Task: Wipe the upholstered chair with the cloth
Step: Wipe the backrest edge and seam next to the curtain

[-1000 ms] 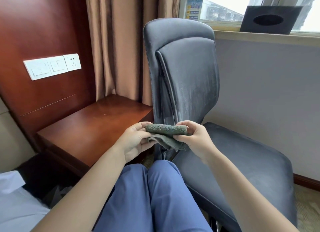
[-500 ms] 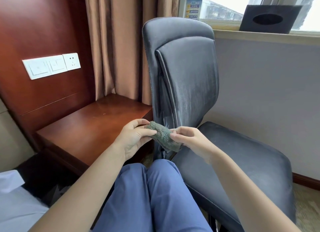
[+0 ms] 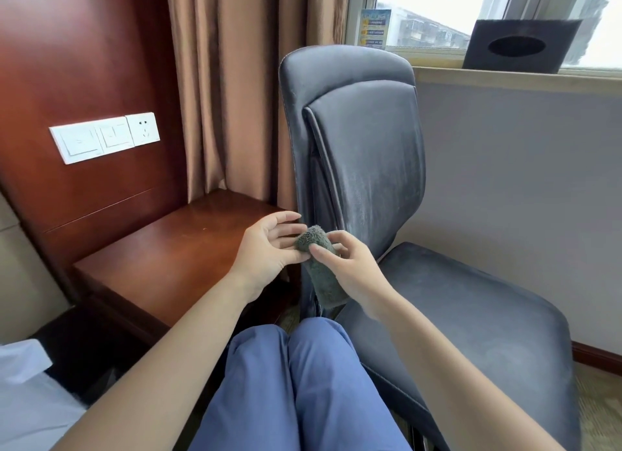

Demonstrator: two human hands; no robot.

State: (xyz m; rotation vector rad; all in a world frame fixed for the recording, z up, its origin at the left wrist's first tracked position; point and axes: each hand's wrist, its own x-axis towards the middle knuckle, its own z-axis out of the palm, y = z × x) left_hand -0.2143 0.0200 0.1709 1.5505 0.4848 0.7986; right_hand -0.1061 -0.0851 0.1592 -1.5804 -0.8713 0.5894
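Note:
A grey upholstered chair [image 3: 370, 154] stands in front of me, its tall back upright and its wide seat [image 3: 471, 316] reaching to the right. A folded grey-green cloth [image 3: 318, 269] hangs in front of the chair's lower left edge. My right hand [image 3: 350, 269] pinches the cloth near its top between thumb and fingers. My left hand [image 3: 269, 248] is beside the cloth's top with fingers spread, its fingertips touching the fabric.
A dark wooden side table [image 3: 175, 258] stands to the left of the chair, below a wall panel with switches [image 3: 104, 139]. Brown curtains [image 3: 235, 90] hang behind. A black tissue box [image 3: 518, 45] sits on the windowsill. My blue-trousered knees [image 3: 296, 383] are below the hands.
The cloth was stretched sideways between both hands; now it hangs lengthwise from my right hand. My left hand has opened its fingers. Both hands have shifted slightly up and left.

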